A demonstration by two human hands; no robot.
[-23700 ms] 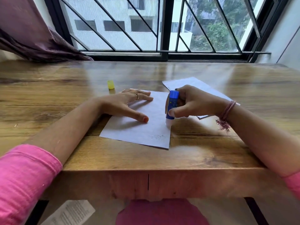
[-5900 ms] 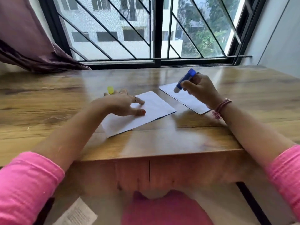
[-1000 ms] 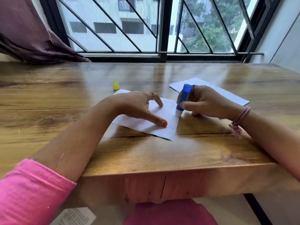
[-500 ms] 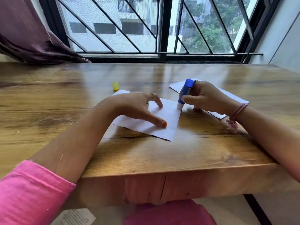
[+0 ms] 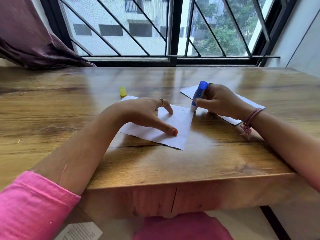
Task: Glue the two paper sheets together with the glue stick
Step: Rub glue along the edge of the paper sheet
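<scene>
While the left hand (image 5: 147, 115) lies spread flat on the near white paper sheet (image 5: 180, 134) at frame centre, the right hand (image 5: 218, 101) pinches the upright blue glue stick (image 5: 199, 94), tip touching that sheet's far right corner; second white sheet (image 5: 188, 91) lies just beyond on the desk (image 5: 225, 153).

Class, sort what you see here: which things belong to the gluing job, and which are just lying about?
Job: glue stick in right hand; near sheet under left hand; far sheet; yellow cap.
Lying about: curtain; printed paper on floor.

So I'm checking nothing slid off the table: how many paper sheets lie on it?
2: one sheet under the left hand, one sheet partly hidden behind the right hand.
</scene>
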